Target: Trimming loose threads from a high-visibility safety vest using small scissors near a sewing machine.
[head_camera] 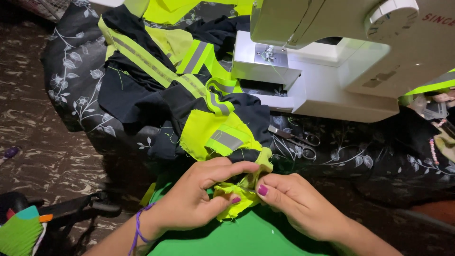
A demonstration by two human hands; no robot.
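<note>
Basically pinching a small neon-yellow fabric scrap point(237, 192) between both hands, low in the view at about 6 o'clock, close to the body over the green lap cloth point(246, 234), probably so the frayed edge sits right under the eyes. Left hand point(196, 196) closed on the scrap, thumb under, index finger stretched across the top toward 3 o'clock, purple band on the wrist. Right hand point(294, 201) curled in from 4 o'clock, fingertips nipping the same scrap at its right edge; knuckles up. Scrap still joined to the black-and-yellow reflective garment point(189, 95) heaped at 11 o'clock. Scissors point(296, 140) parked at 2 o'clock of the hands, just in front of the white sewing machine point(341, 61), within easy reach.
</note>
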